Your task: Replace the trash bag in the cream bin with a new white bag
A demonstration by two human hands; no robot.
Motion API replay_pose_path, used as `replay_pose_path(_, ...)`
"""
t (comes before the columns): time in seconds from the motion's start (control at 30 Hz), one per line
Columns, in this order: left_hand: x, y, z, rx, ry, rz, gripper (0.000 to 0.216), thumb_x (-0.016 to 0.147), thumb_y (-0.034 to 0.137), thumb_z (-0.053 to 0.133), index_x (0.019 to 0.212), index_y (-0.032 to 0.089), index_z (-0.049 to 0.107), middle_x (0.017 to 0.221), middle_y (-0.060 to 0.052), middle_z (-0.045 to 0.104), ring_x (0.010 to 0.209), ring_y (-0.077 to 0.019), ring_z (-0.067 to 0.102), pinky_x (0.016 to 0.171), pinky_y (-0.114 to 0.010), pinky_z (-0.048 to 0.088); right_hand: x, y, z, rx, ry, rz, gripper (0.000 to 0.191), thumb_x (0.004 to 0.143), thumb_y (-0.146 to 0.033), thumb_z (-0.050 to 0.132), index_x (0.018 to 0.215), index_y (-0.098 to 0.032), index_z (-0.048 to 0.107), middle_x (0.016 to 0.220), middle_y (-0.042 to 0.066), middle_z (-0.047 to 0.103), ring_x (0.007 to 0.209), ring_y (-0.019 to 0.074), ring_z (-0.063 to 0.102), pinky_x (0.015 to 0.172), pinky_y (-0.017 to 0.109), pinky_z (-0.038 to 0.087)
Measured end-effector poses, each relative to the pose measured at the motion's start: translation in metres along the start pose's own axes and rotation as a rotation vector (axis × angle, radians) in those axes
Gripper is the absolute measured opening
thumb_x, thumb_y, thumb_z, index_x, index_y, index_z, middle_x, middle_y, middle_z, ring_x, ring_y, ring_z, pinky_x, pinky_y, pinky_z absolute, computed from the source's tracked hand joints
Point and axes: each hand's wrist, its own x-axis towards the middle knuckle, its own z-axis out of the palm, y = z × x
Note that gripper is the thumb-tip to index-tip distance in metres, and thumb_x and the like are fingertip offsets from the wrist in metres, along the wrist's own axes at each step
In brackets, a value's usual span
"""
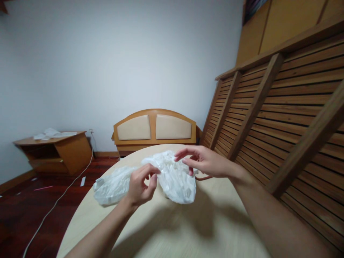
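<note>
A crumpled white bag [178,186] is lying on the table [228,215], contents indiscernible; a second bag [114,184] is lying leftward. The left hand [142,183] is curling at the first bag's edge, grip unclear; the right hand [205,161], fingers parted, is arching over it.

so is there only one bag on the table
No, a left bag and a middle bag both lie on the table.
</note>
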Motion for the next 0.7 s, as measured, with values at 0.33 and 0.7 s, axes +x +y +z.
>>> replay_pose_path(0.33, 0.002, 0.016, -0.008, 0.198, -0.269, 0.221, 0.039, 0.084, 0.02, 0.06, 0.124, 0.022, 0.061, 0.118, -0.015, 0.067, 0.105, -0.027, 0.065, 0.086, -0.04, 0.055, 0.015, 0.067, 0.018, -0.485, 0.281, 0.201, 0.035, 0.078, -0.049, 0.072, 0.096, -0.02, 0.074, 0.085, 0.007, 0.073, 0.07, 0.0207, 0.064, 0.058, 0.028, 0.044)
replay_pose_path(0.7, -0.009, 0.013, -0.001, -0.068, -0.546, 0.217, 0.023, 0.093, 0.019, 0.048, 0.105, 0.022, 0.067, 0.07, -0.003, 0.069, 0.054, -0.0122, 0.062, 0.054, -0.023, 0.049, -0.008, 0.089, -0.047, -0.68, 0.693, 0.386, 0.023, 0.074, -0.021, 0.06, 0.095, -0.021, 0.071, 0.083, 0.005, 0.073, 0.075, 0.0213, 0.067, 0.064, 0.028, 0.045)
